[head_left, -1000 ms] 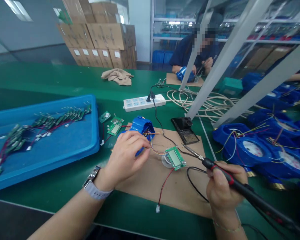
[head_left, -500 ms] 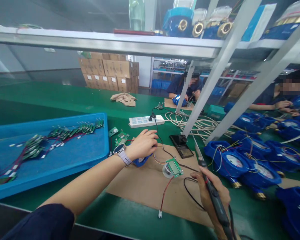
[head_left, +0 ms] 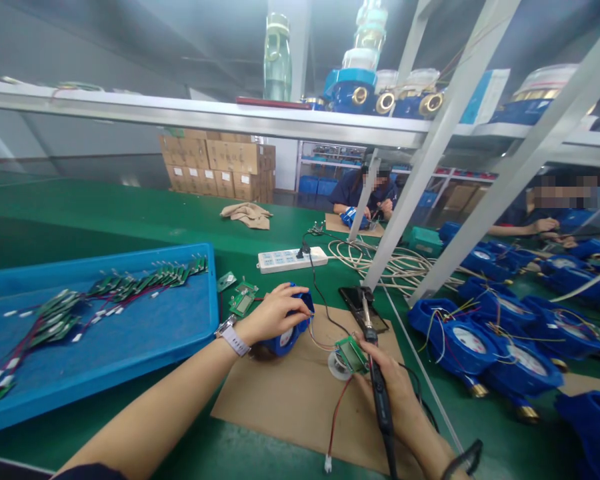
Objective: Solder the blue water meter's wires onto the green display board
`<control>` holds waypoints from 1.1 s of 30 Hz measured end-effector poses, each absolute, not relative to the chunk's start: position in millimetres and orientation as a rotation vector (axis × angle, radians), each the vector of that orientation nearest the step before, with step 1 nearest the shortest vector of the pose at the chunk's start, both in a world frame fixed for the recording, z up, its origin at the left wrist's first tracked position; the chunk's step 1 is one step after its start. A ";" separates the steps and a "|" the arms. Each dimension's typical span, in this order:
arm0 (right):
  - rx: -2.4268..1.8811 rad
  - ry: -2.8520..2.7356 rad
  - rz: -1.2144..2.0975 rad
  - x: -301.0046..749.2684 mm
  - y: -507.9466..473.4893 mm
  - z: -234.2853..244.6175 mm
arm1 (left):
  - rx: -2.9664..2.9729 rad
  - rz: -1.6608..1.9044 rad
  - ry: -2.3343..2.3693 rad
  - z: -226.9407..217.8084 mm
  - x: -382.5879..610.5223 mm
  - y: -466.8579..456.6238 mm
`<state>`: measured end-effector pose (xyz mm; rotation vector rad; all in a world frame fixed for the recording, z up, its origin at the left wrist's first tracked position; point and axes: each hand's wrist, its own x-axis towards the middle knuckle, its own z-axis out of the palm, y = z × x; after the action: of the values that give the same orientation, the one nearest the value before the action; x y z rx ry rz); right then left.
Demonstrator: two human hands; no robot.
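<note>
My left hand [head_left: 273, 312] is closed around a blue meter housing [head_left: 286, 337] lying on a brown cardboard mat [head_left: 290, 393]. Thin coloured wires run from the housing to a small green circuit board with a display [head_left: 351, 353], which rests on a solder spool. My right hand [head_left: 393, 387] grips a black and red soldering iron [head_left: 377, 380] and also touches the board's near edge. The iron's tip points up toward the black iron stand [head_left: 363, 308].
A blue tray [head_left: 130, 340] of several wired green boards sits at left. A white power strip [head_left: 293, 260], coiled cream cables [head_left: 395, 263] and slanted metal posts lie ahead. Several blue meters [head_left: 480, 340] crowd the right. Two other people work across the green bench.
The camera tilted up. My left hand wrapped around the blue housing. My right hand moved left to the green board, bringing the iron's tip over the stand.
</note>
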<state>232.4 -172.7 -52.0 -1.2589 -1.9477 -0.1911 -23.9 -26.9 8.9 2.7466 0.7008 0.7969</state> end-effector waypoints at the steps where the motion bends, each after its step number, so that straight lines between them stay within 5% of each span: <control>1: -1.265 -1.941 -0.182 231.5 -171.3 -52.9 | 2.738 0.816 0.696 8.6 -24.7 -26.2; 16: -1.404 -1.815 0.165 236.6 -176.5 -58.5 | 2.716 1.043 0.647 9.7 -22.4 -8.4; 33: -1.389 -1.705 0.112 227.4 -168.6 -66.1 | 2.986 0.966 0.731 9.1 -5.7 -36.4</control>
<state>227.4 -168.6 -66.1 -1.3887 -1.7046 0.1117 -5.7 -36.4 9.1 2.9859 0.7310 0.9663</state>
